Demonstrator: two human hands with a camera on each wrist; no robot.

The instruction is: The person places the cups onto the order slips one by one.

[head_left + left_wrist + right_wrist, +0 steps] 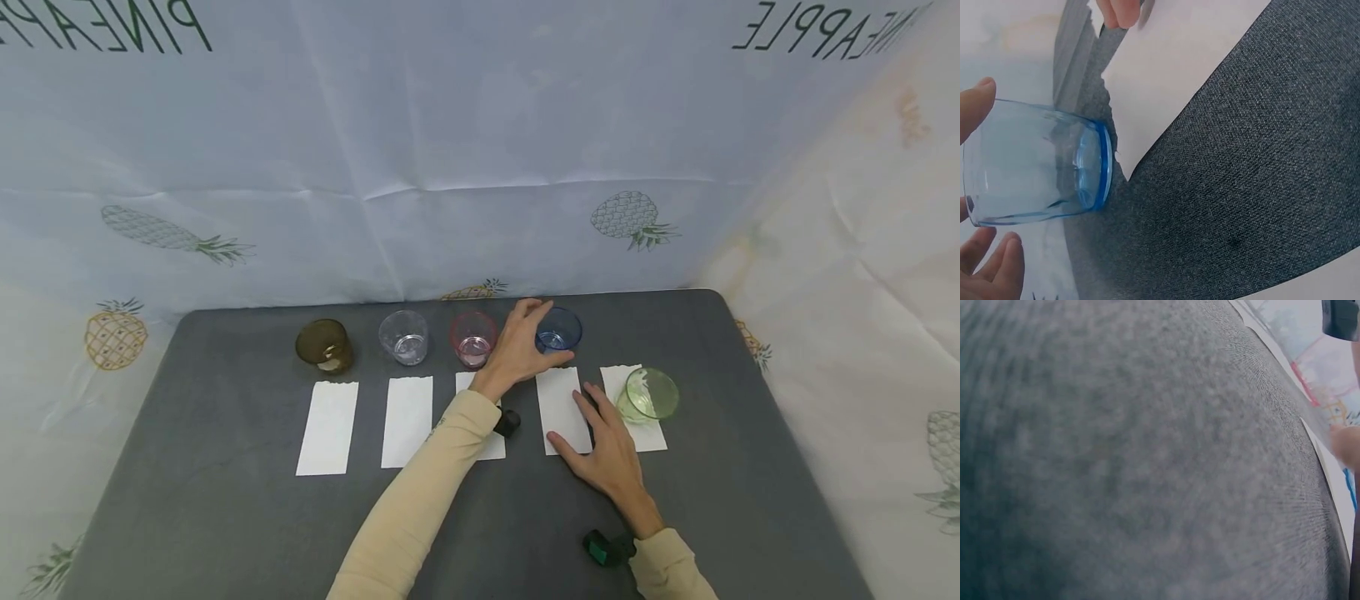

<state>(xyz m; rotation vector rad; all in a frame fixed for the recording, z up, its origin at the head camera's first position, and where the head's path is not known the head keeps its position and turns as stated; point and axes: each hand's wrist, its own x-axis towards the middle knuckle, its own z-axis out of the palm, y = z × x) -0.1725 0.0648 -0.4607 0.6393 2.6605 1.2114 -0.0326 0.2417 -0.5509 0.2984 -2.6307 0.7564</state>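
My left hand (522, 343) is at a blue glass (560, 330) standing upright on the grey table, thumb and fingers around it. In the left wrist view the thumb (975, 106) overlaps the side of the blue glass (1035, 162) near its rim. Some fingers (1007, 269) show a small gap from the glass. My right hand (611, 450) has its fingers spread between two white paper strips, just left of a green glass (651, 395). That glass stands on the rightmost paper strip (647, 437).
Left of the blue glass stand a pink-red glass (473, 340), a clear glass (405, 337) and a brown glass (325, 346) in a row. White paper strips (327, 429) lie before them on the table (225, 450). A pineapple-print curtain (450, 125) hangs behind.
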